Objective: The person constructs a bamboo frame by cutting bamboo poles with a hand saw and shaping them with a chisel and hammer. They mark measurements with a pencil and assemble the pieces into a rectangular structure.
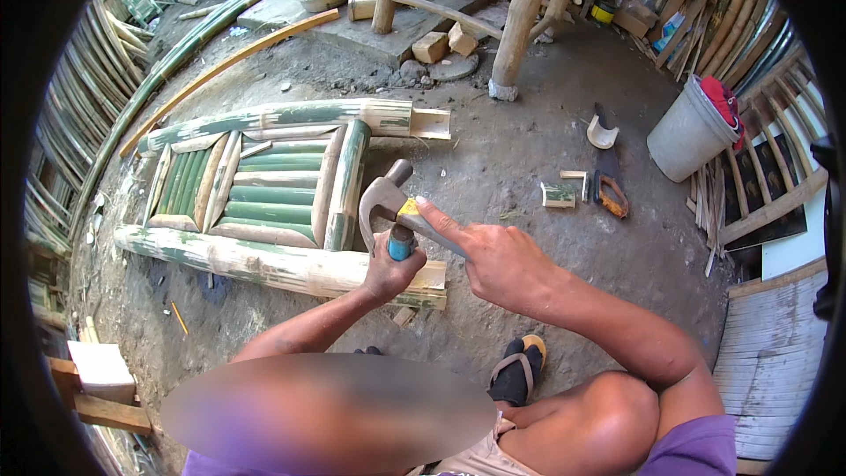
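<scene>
My right hand (493, 256) is closed around a claw hammer (385, 197), its index finger stretched along the handle. The hammer's head is just above a tool with a blue and dark handle (400, 244), gripped in my left hand (390, 273). That tool's lower end is hidden by the hand, so its kind does not show. Beyond both hands lies a bamboo frame (326, 275) with two thick side poles and green slats (273, 195) set inside. My left hand is over the right end of its near pole; whether the tool touches the pole cannot be seen.
Right of the frame, a handsaw (610, 197) lies on the dirt floor near cut bamboo pieces (557, 195). A grey bucket (692, 130) with red cloth stands at the right. Wooden posts (515, 31) rise at the back. Long bamboo poles (185, 48) lie left; a pencil (180, 317) lies nearer.
</scene>
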The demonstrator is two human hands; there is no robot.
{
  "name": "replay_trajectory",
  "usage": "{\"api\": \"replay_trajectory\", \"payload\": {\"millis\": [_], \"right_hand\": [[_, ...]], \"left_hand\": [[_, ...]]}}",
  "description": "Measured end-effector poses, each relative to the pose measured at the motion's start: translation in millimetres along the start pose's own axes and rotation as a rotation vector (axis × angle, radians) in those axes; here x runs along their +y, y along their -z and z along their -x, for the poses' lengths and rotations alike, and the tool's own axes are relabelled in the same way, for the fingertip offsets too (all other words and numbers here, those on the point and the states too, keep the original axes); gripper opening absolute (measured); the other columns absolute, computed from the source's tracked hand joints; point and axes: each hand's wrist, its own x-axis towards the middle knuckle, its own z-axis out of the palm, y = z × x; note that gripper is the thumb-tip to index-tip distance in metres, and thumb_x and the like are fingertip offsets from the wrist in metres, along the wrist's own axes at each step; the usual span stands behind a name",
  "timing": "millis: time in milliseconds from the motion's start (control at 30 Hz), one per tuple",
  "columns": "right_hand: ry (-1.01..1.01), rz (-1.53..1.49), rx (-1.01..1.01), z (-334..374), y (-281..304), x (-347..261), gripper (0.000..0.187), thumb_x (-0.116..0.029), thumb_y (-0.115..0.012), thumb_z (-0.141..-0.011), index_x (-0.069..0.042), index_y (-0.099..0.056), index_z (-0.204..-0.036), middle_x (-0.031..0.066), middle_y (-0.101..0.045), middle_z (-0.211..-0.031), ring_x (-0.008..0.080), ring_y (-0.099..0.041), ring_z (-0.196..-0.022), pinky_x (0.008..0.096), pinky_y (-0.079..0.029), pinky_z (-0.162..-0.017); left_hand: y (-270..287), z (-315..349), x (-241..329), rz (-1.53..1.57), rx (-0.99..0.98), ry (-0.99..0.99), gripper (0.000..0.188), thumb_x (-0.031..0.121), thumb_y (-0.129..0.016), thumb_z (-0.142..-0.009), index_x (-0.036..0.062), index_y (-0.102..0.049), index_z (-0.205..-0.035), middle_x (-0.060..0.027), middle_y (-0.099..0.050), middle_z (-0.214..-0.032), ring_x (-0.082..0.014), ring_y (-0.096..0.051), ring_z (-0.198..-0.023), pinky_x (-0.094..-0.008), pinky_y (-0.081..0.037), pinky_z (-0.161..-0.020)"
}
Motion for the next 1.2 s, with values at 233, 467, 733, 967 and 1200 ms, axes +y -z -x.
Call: {"api": "replay_trajectory", "payload": {"millis": [233,467,733,967,1200], "right_hand": [[0.073,-0.177,0.441,7,25,8,0.092,0.003,-0.057,-0.08,-0.023,-0.02,-0.16,0.0255,-0.067,-0.095,0.0436,-0.068,-0.085,0.0531,-0.056,-0.076],[-0.041,-0.129,-0.064,5,12,0,0.093,0.002,-0.059,-0.079,-0.026,-0.021,-0.159,0.0275,-0.066,-0.101,0.0474,-0.066,-0.084,0.0528,-0.055,-0.076],[-0.031,-0.053,0.036,15,-19,16,0.092,0.001,-0.059,-0.08,-0.027,-0.021,-0.159,0.0259,-0.068,-0.093,0.0416,-0.069,-0.079,0.0527,-0.056,-0.075],[0.036,-0.241,0.297,25,-3,27,0.093,0.0,-0.058,-0.08,-0.027,-0.02,-0.16,0.0229,-0.067,-0.088,0.0415,-0.069,-0.073,0.0517,-0.057,-0.071],[-0.087,-0.107,-0.01,28,-19,14,0.092,0.003,-0.054,-0.079,-0.026,-0.021,-0.16,0.0265,-0.068,-0.092,0.0423,-0.068,-0.076,0.0521,-0.054,-0.071]], "left_hand": [[1,0,1,0.015,-0.051,0.0,0.015,0.008,-0.067,-0.078,0.003,-0.056,-0.068,-0.001,-0.056,-0.06,-0.0082,-0.053,-0.056,-0.0307,-0.043,-0.053],[-5,4,2,-0.058,-0.05,-0.03,0.02,0.011,-0.069,-0.075,0.0014,-0.053,-0.066,-0.0074,-0.054,-0.057,-0.0162,-0.055,-0.053,-0.0373,-0.044,-0.055],[-5,4,2,-0.029,-0.051,-0.034,0.02,0.007,-0.067,-0.075,0.0006,-0.051,-0.066,-0.0049,-0.052,-0.056,-0.0104,-0.048,-0.054,-0.0337,-0.04,-0.052],[-12,4,-3,-0.034,-0.099,-0.078,0.021,0.006,-0.067,-0.074,0.0024,-0.049,-0.063,-0.0023,-0.047,-0.056,-0.0085,-0.044,-0.054,-0.0334,-0.038,-0.05],[-21,6,-3,0.166,-0.053,-0.029,0.02,0.006,-0.066,-0.073,0.003,-0.049,-0.064,-0.0015,-0.047,-0.055,-0.0087,-0.045,-0.054,-0.0323,-0.039,-0.052]]}}
